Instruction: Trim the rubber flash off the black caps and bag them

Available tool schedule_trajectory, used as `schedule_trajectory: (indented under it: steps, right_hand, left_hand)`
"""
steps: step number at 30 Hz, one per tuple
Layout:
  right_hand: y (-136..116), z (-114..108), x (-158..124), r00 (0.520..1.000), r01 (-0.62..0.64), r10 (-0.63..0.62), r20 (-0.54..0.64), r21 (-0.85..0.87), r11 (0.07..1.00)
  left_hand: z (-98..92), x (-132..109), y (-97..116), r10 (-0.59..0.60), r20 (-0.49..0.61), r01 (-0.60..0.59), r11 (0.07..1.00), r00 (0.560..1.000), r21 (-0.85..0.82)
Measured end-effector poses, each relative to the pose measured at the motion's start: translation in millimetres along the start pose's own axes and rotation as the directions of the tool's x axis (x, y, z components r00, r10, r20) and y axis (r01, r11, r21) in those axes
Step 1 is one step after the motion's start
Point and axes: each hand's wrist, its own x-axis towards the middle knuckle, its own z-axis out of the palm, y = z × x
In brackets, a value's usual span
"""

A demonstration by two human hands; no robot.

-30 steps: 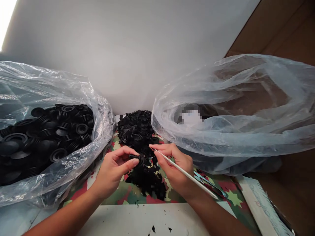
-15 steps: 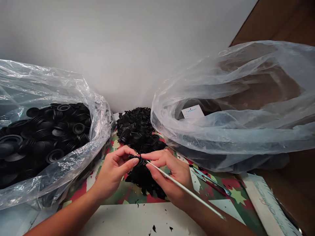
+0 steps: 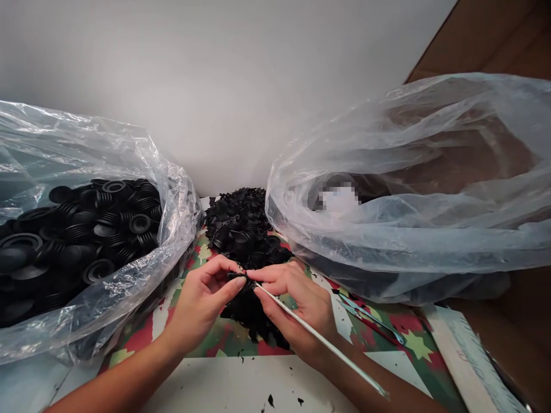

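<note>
Between thumb and fingers, my left hand (image 3: 202, 298) pinches a small black rubber part (image 3: 239, 277), largely covered by the fingertips. My right hand (image 3: 297, 304) is closed round a thin pale rod (image 3: 327, 341), which slants down across the palm side toward the right forearm. The rod's upper end meets the black part, and my right fingertips are against it too. Just beneath both hands lies a heap of black rubber scraps (image 3: 249, 315). Behind them is a pile of ribbed black rubber parts and scraps (image 3: 241, 223).
At left, a clear plastic bag (image 3: 178, 229) holds many ribbed black rubber parts (image 3: 103, 229). Another clear bag (image 3: 387, 246) spreads open at right with a pale card inside. Scissors (image 3: 370, 320) lie on the patterned cloth (image 3: 400, 321). A cardboard box (image 3: 486, 46) stands far right.
Both hands stay almost in place, still on the black part and the rod. The rod's lower end has dipped slightly. The whole view has shifted a little.
</note>
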Motion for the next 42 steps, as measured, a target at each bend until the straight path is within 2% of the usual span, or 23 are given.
schedule_trajectory:
  steps: [9,14,17,20,22,24,26,29,32,35,39,42]
  right_hand:
    - [0,7,2,0.992,0.121,-0.125,-0.021,-0.129,0.984]
    - [1,11,3,0.975,0.209,-0.220,-0.012,-0.262,0.942]
    - [8,11,4,0.975,0.202,-0.221,-0.022,-0.325,0.924]
    - [18,7,5,0.992,0.108,-0.122,-0.031,-0.290,0.951]
    - [24,4,6,0.998,-0.041,0.033,-0.046,-0.193,0.980]
    - [27,1,7,0.978,-0.206,0.204,-0.038,-0.055,0.977]
    - [28,-2,7,0.949,-0.315,0.314,0.030,0.100,0.944]
    - [23,-4,7,0.914,-0.397,0.359,0.190,0.231,0.888]
    - [17,-5,7,0.890,-0.416,0.358,0.282,0.180,0.892]
    - [16,-3,6,0.869,-0.463,0.415,0.269,0.150,0.874]
    - [18,1,3,0.841,-0.535,0.494,0.219,0.210,0.818]
    - [15,3,3,0.795,-0.603,0.539,0.277,0.270,0.751]
  left_hand:
    - [3.3,-1,-1,-0.034,-0.036,0.034,0.999,0.999,-0.011]
    - [3.7,-1,-1,-0.043,-0.035,0.042,0.999,0.998,-0.019]
    - [1.5,-3,-3,-0.019,-0.006,0.019,0.999,1.000,-0.029]
    - [-1.8,-5,-6,0.013,0.021,-0.012,0.998,1.000,-0.057]
    - [-3.5,-5,-9,0.006,0.021,-0.004,0.996,1.000,-0.093]
    - [-4.1,-5,-9,-0.014,0.024,0.017,0.991,1.000,-0.134]
    - [-3.2,-4,-7,-0.027,0.041,0.033,0.986,0.999,-0.166]
    - [-0.8,-3,-3,-0.019,0.073,0.032,0.982,0.997,-0.187]
    - [0.7,-2,-1,-0.005,0.095,0.023,0.981,0.995,-0.192]
    - [0.9,-2,-2,-0.003,0.080,0.018,0.981,0.997,-0.193]
    - [1.3,-2,-5,0.002,0.045,0.006,0.986,0.999,-0.168]
    - [1.4,-3,-5,0.025,0.056,-0.017,0.991,0.998,-0.134]
